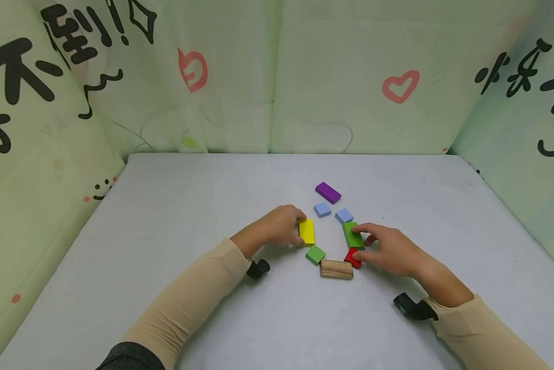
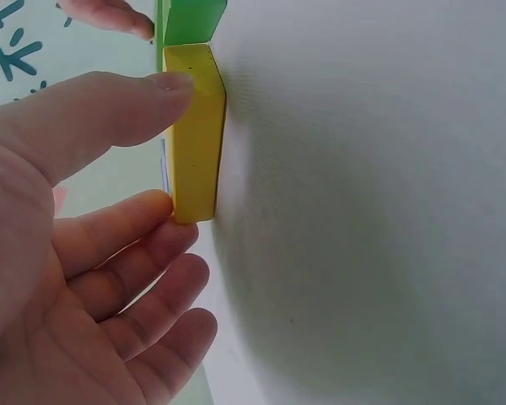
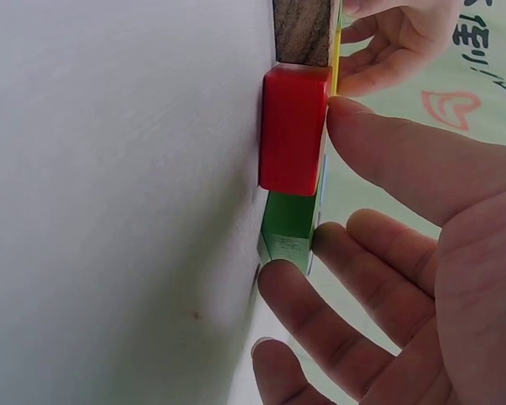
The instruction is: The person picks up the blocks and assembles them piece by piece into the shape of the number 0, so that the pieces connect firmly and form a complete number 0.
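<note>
A yellow block (image 1: 306, 233) lies left in a loose ring of wooden blocks. My left hand (image 1: 282, 226) pinches it endwise, the thumb on the near end and the index finger at the far end; the left wrist view shows this yellow block (image 2: 198, 139) close up. My right hand (image 1: 389, 250) touches the ring's right side. Its thumb rests on a small red block (image 1: 352, 258), while a fingertip touches a longer green block (image 1: 352, 236). In the right wrist view the thumb meets the edge of the red block (image 3: 293, 131), with the other fingers spread near the green block (image 3: 289, 224).
A wood-grain block (image 1: 336, 270) forms the near side, beside a small green block (image 1: 315, 255). Two light-blue blocks (image 1: 322, 209) and a purple block (image 1: 328, 192) lie farther back. Printed cloth walls (image 1: 332, 77) border the white table (image 1: 203, 190).
</note>
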Demonstrator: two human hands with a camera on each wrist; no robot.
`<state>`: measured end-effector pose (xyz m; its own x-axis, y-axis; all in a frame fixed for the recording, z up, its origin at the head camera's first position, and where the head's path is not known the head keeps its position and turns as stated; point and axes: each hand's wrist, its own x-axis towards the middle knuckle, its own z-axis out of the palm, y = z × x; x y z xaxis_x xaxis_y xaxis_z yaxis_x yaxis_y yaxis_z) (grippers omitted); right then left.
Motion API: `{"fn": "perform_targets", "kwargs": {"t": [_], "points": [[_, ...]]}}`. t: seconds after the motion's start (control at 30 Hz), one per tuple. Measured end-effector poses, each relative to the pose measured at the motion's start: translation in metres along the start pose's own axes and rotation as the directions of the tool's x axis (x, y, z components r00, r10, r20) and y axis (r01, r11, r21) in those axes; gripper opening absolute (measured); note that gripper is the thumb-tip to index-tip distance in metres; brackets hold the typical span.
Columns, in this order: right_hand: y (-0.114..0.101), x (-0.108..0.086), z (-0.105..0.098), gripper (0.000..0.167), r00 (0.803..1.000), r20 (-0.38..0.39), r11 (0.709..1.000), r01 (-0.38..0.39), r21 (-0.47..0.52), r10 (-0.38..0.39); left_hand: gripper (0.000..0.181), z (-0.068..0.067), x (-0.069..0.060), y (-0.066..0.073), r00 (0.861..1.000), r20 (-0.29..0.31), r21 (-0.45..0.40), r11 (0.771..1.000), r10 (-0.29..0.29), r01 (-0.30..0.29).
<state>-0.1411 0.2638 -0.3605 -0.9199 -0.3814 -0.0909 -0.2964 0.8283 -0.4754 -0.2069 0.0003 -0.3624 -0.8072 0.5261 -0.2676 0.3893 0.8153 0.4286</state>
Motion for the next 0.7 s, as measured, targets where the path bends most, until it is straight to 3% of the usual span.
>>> {"fn": "perform_targets", "kwargs": {"t": [0.7], "points": [[0.0014, -0.0007, 0.0008, 0.056, 1.000, -0.011, 1.000, 0.008, 0.002, -0.008, 0.061, -0.0012, -0.0021, -0.0024, 1.000, 0.003, 0.011, 1.000, 0.004, -0.004]]}}
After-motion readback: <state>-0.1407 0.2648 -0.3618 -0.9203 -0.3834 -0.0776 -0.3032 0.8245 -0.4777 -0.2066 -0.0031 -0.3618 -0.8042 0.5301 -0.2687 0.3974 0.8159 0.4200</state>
